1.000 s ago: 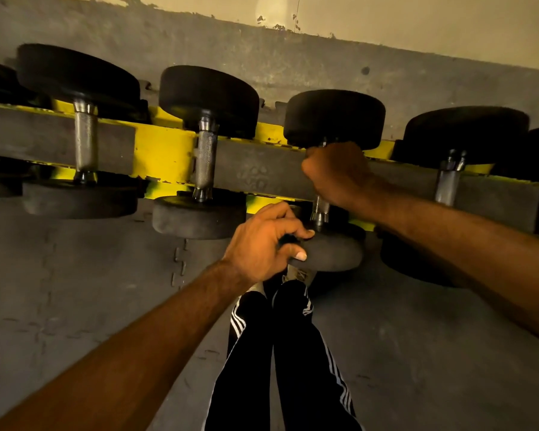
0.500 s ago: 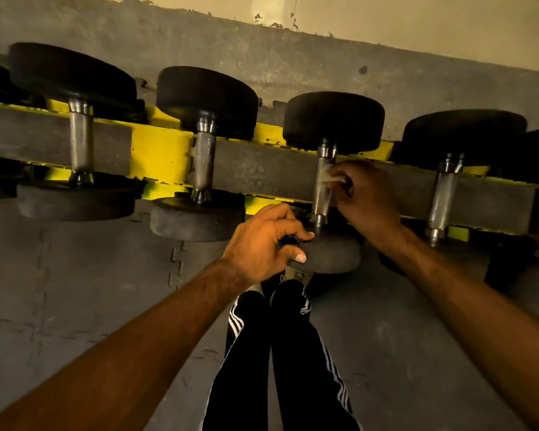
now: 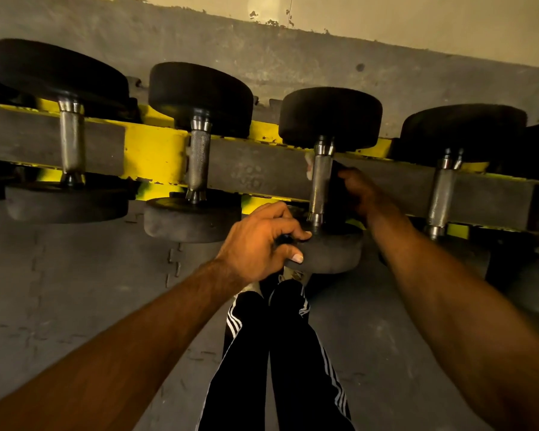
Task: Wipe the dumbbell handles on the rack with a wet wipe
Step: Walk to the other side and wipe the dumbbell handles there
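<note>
Several black dumbbells with steel knurled handles lie across a grey and yellow rack (image 3: 156, 157). The third dumbbell's handle (image 3: 319, 185) stands in the middle of the view. My right hand (image 3: 360, 194) reaches in from the right and behind that handle, fingers hidden under it. A bit of white wet wipe (image 3: 309, 166) shows at the handle's upper left, held by that hand. My left hand (image 3: 259, 244) grips the near black head (image 3: 327, 253) of the same dumbbell, thumb on its rim.
Neighbouring dumbbell handles stand at left (image 3: 198, 164), far left (image 3: 72, 144) and right (image 3: 441, 191). A grey concrete wall band (image 3: 293, 63) runs behind the rack. Below lie grey floor mats (image 3: 75, 290) and my legs in black striped trousers (image 3: 274, 353).
My right hand slid off the top of the handle, down its right side and now behind it, uncovering the steel. The wipe now peeks out at the handle's upper left. My left hand stayed put.
</note>
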`<state>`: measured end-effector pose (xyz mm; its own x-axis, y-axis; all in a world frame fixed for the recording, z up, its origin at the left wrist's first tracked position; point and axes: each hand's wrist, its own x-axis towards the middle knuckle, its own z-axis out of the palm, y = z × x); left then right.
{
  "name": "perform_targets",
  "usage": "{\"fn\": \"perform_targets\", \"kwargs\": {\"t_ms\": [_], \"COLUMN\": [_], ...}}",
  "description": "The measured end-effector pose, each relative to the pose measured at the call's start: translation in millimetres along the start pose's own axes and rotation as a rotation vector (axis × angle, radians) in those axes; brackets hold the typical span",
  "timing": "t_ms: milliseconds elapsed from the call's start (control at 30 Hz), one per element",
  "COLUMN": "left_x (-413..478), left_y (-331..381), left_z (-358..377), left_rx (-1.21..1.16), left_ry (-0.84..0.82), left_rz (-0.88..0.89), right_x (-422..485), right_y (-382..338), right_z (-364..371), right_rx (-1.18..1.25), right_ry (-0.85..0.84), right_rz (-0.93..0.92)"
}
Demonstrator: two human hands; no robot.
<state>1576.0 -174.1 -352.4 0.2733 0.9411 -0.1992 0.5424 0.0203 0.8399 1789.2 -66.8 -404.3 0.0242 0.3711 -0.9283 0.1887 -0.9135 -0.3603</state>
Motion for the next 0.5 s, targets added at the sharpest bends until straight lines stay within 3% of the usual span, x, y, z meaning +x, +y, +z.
{"fn": "perform_targets", "kwargs": {"t_ms": [67, 133, 200, 300, 433, 500], "left_x": [0.7, 0.2, -0.3, -1.2, -4.2, -2.4], "left_y": [-0.1, 0.3, 1.3, 2.6, 2.2, 2.9], "left_z": [0.8, 2.6, 4.4, 3.3, 1.8, 0.5], "left_rx": [0.004, 0.004, 0.003, -0.004, -0.006, -0.005], "left_ry": [0.005, 0.013, 0.015, 0.018, 0.014, 0.004], "left_rz": [0.004, 0.006, 0.006, -0.006, -0.016, -0.027], "right_x": [-4.6, -12.6, -19.0, -39.6, -52.8, -45.8], "right_y": [7.5, 3.8, 2.7, 7.8, 5.2, -3.9], "right_z": [-12.4, -17.7, -14.6, -1.8, 11.2, 20.6], "right_rx": [-0.104, -0.061, -0.009, -0.265, -0.768, -1.011], "right_ry": [0.015, -0.022, -0.095, 0.098, 0.107, 0.217], "right_rz": [0.011, 0.028, -0.086, -0.396, -0.94, -1.119]}}
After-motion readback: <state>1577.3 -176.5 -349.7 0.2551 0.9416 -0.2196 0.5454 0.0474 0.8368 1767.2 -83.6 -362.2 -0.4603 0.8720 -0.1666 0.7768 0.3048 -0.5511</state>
